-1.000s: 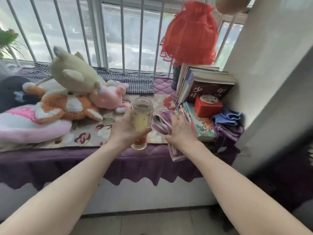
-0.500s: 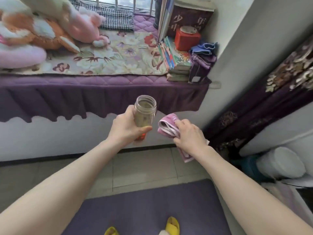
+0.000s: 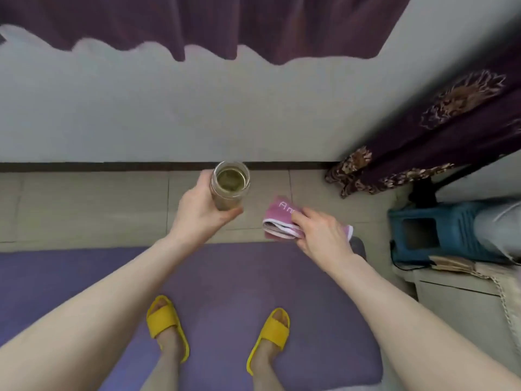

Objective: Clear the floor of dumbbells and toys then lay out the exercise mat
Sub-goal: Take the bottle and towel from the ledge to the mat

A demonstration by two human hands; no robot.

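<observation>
A purple exercise mat (image 3: 231, 280) lies flat on the tiled floor under my feet in yellow slippers (image 3: 166, 323). My left hand (image 3: 200, 213) grips a clear glass jar (image 3: 229, 184) of yellowish liquid, upright, above the tiles just past the mat's far edge. My right hand (image 3: 321, 235) holds a folded pink towel (image 3: 279, 218) with white lettering, low over the tiles beside the jar. No dumbbells or toys are in view.
A white wall with a dark skirting (image 3: 141, 166) runs across ahead, the purple ledge cover (image 3: 197, 26) hanging above. A dark patterned curtain (image 3: 439, 131) hangs at right, over a blue crate (image 3: 434, 235) and a pale cabinet (image 3: 462, 314).
My view has tipped from the window ledge down to the floor. Both hands carried the jar and the towel off the ledge and lowered them over the tiles by the mat.
</observation>
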